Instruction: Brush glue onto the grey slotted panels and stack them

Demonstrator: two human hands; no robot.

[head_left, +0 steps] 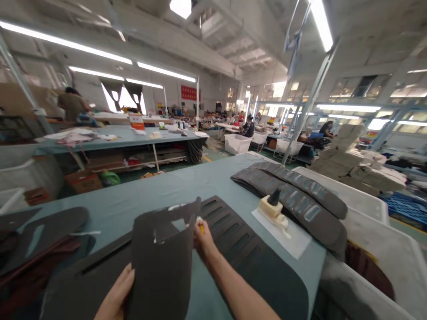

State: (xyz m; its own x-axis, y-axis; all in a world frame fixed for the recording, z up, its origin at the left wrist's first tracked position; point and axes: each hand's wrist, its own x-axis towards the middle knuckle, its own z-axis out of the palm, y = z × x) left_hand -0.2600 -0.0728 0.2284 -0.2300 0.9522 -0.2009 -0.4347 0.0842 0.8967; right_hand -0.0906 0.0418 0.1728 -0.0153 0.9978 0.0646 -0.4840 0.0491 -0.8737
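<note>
My left hand (117,291) grips the lower left edge of a dark grey flat panel (162,271) raised off the table, its fingers partly hidden behind it. The panel has a cut-out near its top, with whitish marks around it. At the panel's right edge, my right hand (204,238) is closed on a small yellow and white thing (201,226), too blurred to name. Under and beside it lie another dark panel (86,280) with a long slot and a slotted panel (253,249) with a row of openings.
A cream block with a black cone-tipped piece (271,205) sits on a white sheet (296,242). Behind it, slotted panels (300,200) are stacked on the blue-green table (187,182). White bins (376,253) stand along the right. More dark panels and maroon cloth (40,262) lie left.
</note>
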